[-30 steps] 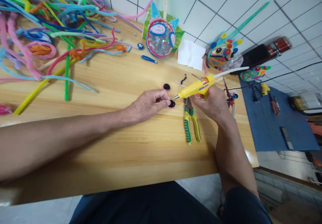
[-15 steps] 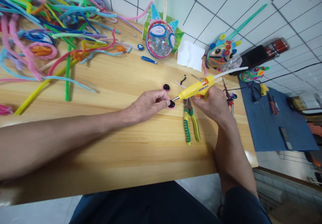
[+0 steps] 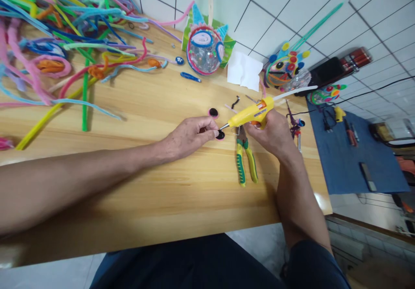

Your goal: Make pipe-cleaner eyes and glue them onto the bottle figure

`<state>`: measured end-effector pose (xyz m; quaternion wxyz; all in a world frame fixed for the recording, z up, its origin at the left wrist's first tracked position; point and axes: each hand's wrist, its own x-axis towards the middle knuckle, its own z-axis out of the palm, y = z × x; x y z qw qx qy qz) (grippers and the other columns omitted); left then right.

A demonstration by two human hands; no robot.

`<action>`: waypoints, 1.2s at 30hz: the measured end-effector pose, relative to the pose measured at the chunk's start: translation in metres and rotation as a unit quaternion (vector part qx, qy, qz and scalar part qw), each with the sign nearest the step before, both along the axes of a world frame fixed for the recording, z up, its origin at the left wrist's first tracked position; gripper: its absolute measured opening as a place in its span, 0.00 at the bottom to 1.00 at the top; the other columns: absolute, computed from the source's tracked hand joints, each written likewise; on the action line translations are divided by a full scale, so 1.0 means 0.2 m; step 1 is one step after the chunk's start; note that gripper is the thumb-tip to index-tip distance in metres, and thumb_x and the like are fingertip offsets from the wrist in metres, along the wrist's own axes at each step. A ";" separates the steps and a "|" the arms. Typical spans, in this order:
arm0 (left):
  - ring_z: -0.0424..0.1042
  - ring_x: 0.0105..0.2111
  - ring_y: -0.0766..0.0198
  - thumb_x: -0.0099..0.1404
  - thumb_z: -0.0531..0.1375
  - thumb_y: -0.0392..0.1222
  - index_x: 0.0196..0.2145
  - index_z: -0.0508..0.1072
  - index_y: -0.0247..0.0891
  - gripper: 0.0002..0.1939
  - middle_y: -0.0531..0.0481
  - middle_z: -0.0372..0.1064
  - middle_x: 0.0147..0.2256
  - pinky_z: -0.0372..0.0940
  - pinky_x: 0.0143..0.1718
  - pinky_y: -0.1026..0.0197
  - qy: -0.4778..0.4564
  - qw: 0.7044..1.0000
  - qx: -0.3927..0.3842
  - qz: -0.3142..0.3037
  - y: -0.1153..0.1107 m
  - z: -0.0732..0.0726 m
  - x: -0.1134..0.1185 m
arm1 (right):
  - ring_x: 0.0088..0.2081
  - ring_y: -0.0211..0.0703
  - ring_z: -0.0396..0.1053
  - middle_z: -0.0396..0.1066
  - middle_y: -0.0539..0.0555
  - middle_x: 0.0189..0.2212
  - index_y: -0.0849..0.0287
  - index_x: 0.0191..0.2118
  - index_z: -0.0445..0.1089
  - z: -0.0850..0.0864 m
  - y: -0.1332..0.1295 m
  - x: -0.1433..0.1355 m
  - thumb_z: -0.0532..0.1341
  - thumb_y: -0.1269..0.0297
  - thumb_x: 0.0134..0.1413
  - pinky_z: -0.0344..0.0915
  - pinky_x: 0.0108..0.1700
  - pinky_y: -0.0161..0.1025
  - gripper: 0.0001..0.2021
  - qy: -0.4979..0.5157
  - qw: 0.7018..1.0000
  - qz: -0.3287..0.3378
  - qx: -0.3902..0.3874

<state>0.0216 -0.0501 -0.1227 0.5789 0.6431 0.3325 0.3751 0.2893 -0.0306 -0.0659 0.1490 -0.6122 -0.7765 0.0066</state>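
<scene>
My right hand point(image 3: 275, 133) is closed around the handle of a yellow hot glue gun point(image 3: 248, 114), with a white glue stick point(image 3: 293, 91) poking out of its back. The metal nozzle points down-left at a black disc with a pink rim point(image 3: 221, 135). My left hand point(image 3: 196, 135) pinches the left edge of that disc between thumb and fingers, right beside the nozzle tip. A second black disc with a pink rim point(image 3: 213, 112) lies just above on the table. Below the glue gun are pliers with green and yellow handles point(image 3: 246, 161), jaws partly hidden.
Colourful pipe cleaners point(image 3: 81, 29) are heaped at the upper left of the wooden table point(image 3: 145, 211). Decorated clear balls, such as one with blue horns point(image 3: 204, 57), stand along the tiled wall near white paper point(image 3: 244, 72). A blue mat point(image 3: 350, 159) with tools lies at right.
The glue gun's nozzle has shifted very slightly left over the disc. Both hands keep their grip, and the whole view has drifted a little.
</scene>
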 end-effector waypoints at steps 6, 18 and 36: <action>0.62 0.29 0.67 0.71 0.61 0.40 0.33 0.76 0.36 0.08 0.53 0.68 0.29 0.58 0.32 0.64 0.012 1.000 0.005 0.012 0.01 0.00 0.00 | 0.31 0.51 0.73 0.73 0.54 0.27 0.52 0.33 0.66 0.05 -0.01 0.01 0.65 0.56 0.55 0.72 0.36 0.47 0.09 -0.005 1.000 -0.010 -0.008; 0.64 0.30 0.67 0.70 0.62 0.41 0.34 0.77 0.36 0.08 0.53 0.70 0.30 0.58 0.31 0.64 0.001 1.000 0.002 0.004 0.00 0.00 0.00 | 0.34 0.55 0.76 0.77 0.56 0.30 0.53 0.35 0.67 0.02 0.00 0.00 0.65 0.57 0.54 0.72 0.36 0.48 0.09 -0.003 1.000 0.006 -0.011; 0.64 0.29 0.68 0.70 0.62 0.42 0.35 0.78 0.36 0.08 0.53 0.71 0.30 0.58 0.31 0.64 0.004 1.000 0.002 0.001 0.00 0.00 0.00 | 0.35 0.55 0.76 0.76 0.56 0.31 0.53 0.34 0.66 0.04 -0.01 -0.01 0.65 0.56 0.54 0.74 0.38 0.49 0.09 0.011 1.000 0.001 -0.012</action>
